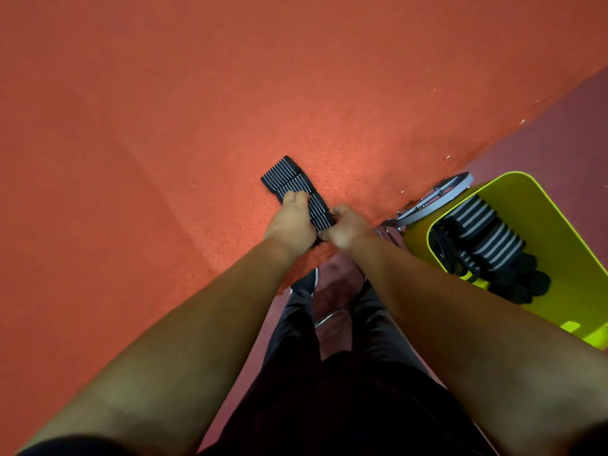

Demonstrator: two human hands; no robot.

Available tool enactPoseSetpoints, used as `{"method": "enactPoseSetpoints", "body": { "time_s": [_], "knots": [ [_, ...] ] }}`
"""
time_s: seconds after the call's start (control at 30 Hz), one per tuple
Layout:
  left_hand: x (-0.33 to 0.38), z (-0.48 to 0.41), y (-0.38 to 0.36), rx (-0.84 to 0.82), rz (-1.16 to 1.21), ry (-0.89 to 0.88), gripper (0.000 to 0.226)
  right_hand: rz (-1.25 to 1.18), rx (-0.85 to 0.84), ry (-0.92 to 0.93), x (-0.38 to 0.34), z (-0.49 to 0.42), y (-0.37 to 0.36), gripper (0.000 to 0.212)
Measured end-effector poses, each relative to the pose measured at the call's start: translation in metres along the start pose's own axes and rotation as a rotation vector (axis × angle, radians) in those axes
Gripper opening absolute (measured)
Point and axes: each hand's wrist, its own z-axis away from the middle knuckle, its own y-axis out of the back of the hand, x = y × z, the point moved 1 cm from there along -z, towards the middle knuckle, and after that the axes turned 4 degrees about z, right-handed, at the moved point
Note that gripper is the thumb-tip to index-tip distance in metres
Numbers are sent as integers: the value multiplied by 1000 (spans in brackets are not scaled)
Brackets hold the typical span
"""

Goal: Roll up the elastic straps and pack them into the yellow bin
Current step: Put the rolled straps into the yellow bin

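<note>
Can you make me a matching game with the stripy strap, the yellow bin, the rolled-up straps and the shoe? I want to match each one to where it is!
Things:
1. strap
2. bin
3. rolls
4. shoe

Places:
A. inside the bin
B. on the floor, seen between the forearms
C. on the orange top, gripped by the left hand and right hand
D. right of the hands, beside the orange top

Pairs: 1-C, 2-D, 3-A, 4-B.
</note>
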Motion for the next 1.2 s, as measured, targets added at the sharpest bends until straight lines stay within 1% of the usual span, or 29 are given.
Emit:
{"method": "enactPoseSetpoints", "body": {
  "time_s": [0.1, 0.2, 0.3, 0.43, 0.5, 0.6, 0.73, 0.8, 0.9, 0.93, 1.03, 1.2],
  "knots": [
    [-4, -5, -1, 15, -19, 19, 60, -5, 7, 3, 4, -3, -2, 55],
    [-6, -12, -1, -42, -79, 2, 56, 22, 43, 16, 13, -1, -2, 44],
    [-4, -15, 2, -83, -130, -5, 42, 19, 77, 42, 18, 2, -4, 44],
    [0, -13, 3, -80, -201, 9, 29, 4, 132, 72, 22, 13, -15, 51],
    [2, -8, 2, -74, -223, 9, 31, 9, 139, 110, 25, 23, -16, 48],
    [7, 3, 3, -63, -226, -37, 37, 18, 138, 180, 34, 31, -10, 45],
    [19, 17, 8, -35, -146, -24, 40, 15, 105, 222, 33, 43, 13, 42],
    [34, 22, 13, 4, -110, -33, 45, 9, 124, 244, 31, 52, 31, 42],
    [69, 26, 21, 22, -127, -95, 60, 15, 202, 252, 30, 69, 66, 44],
    [83, 26, 24, 20, -149, -117, 59, 19, 223, 254, 30, 76, 79, 45],
    [130, 25, 26, 3, -192, -177, 47, 2, 302, 263, 41, 98, 120, 46],
    [214, 22, 2, -60, -239, -347, 42, -28, 446, 200, 85, 131, 182, 49]
  ]
}}
